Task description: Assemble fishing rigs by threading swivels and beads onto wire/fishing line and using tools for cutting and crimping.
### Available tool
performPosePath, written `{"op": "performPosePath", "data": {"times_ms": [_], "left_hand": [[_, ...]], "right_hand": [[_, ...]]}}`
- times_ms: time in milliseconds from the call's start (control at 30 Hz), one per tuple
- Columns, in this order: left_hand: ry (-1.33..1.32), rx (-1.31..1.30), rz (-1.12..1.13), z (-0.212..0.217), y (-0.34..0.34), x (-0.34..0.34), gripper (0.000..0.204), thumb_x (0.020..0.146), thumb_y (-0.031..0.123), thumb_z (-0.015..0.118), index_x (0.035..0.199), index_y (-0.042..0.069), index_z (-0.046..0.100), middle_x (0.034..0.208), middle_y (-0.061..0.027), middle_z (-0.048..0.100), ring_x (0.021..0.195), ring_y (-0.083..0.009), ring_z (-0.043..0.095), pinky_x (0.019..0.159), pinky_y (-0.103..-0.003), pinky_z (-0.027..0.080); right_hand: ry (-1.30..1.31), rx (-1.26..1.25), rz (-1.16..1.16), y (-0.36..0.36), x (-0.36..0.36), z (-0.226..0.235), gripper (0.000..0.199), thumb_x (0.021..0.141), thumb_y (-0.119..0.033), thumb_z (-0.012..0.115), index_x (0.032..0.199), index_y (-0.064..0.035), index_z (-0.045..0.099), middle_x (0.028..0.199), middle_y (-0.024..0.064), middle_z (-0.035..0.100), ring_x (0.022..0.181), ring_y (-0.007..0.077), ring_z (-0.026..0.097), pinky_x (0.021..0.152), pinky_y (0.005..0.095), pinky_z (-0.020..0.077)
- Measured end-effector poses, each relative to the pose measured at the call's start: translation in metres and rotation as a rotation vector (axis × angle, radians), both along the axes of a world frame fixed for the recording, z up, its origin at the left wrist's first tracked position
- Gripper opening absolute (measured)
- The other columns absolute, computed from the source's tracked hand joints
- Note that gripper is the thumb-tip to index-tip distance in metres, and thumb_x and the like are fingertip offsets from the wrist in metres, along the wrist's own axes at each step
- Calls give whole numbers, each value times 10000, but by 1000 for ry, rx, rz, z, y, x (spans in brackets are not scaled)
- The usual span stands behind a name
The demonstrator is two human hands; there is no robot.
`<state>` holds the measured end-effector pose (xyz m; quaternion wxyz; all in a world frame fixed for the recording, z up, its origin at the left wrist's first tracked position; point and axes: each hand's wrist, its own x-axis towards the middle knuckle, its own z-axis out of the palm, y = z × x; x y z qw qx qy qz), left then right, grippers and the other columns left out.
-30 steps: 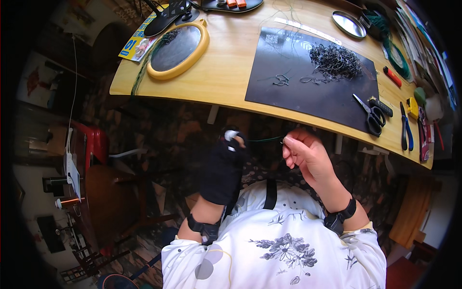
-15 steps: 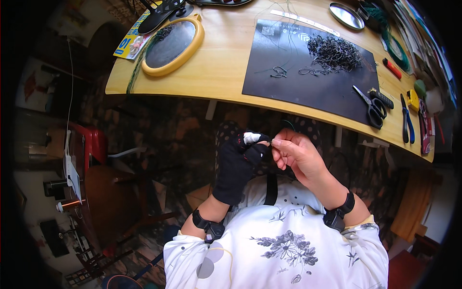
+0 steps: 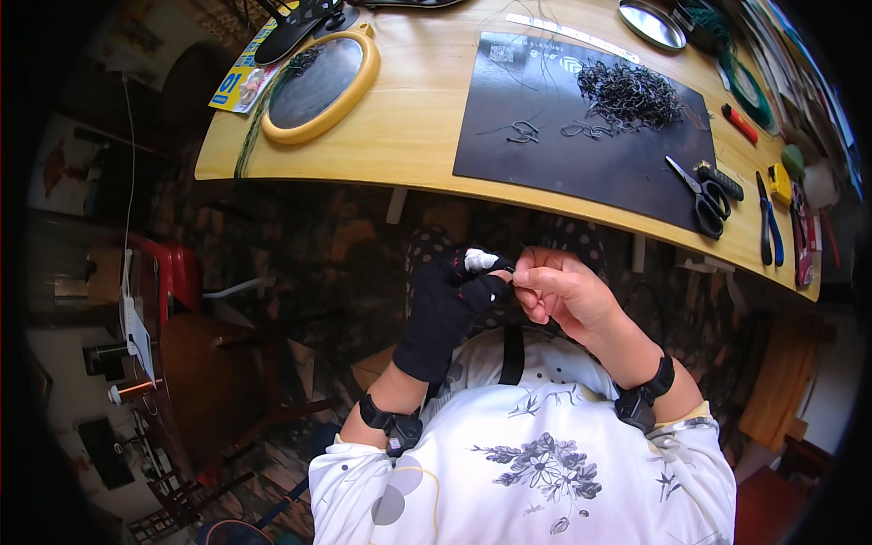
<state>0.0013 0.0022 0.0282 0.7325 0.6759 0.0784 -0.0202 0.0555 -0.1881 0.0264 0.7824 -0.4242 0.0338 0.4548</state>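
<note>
My left hand (image 3: 454, 295) wears a black fingerless glove with white tape at one finger. Its thumb and forefinger are pinched on something tiny and dark, too small to name. My bare right hand (image 3: 565, 289) meets it there, thumb and forefinger pressed together at the same spot, the other fingers curled. Both hands are above my lap, in front of the table edge. On a black mat (image 3: 536, 168) beyond them lies a heap of small black fish hooks (image 3: 627, 94), with a few looped hooks (image 3: 523, 133) set apart from it.
Scissors (image 3: 704, 200) lie on the mat's right edge, with pliers (image 3: 770, 218), a yellow tape measure (image 3: 779, 184) and a red lighter-like object (image 3: 740, 123) nearby. At left, a yellow-framed round mirror (image 3: 318, 86) has green threads (image 3: 247, 145) beside it. The wooden table (image 3: 400, 136) edge faces me.
Both hands stay pinched together; my right hand has shifted slightly and its fingers are drawn closer. A green thread arc above it no longer shows clearly. The view has tilted a little.
</note>
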Motion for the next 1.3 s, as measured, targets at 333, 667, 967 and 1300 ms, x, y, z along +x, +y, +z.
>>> {"op": "performPosePath", "data": {"times_ms": [333,667,967,1300], "left_hand": [[-16,-105,-10,-4,4,0,90,906,3,726,987,23,693,880,-9,688,802,-78,631,743,-242,515],[-16,-175,40,6,-5,-2,43,912,8,707,928,42,685,842,13,647,778,-65,603,715,-231,492],[-68,-64,54,3,-4,-2,70,902,-13,696,920,50,670,867,16,623,794,-64,600,715,-226,487],[-187,144,70,-19,3,1,207,826,35,803,1004,22,698,888,-43,676,800,-142,652,736,-284,517]], "right_hand": [[-96,-41,-84,8,-4,3,170,964,-160,691,1017,-13,625,872,92,689,727,142,684,673,252,564],[-149,-13,-179,12,-6,3,142,988,-114,669,1039,10,620,955,141,711,790,167,715,719,281,609],[-42,-38,-123,9,-5,-1,162,991,-145,669,1045,6,643,894,95,702,762,148,702,706,269,593],[65,-24,-77,7,-2,-1,168,992,-168,670,1032,-6,653,781,28,652,610,97,631,562,233,530]]}}
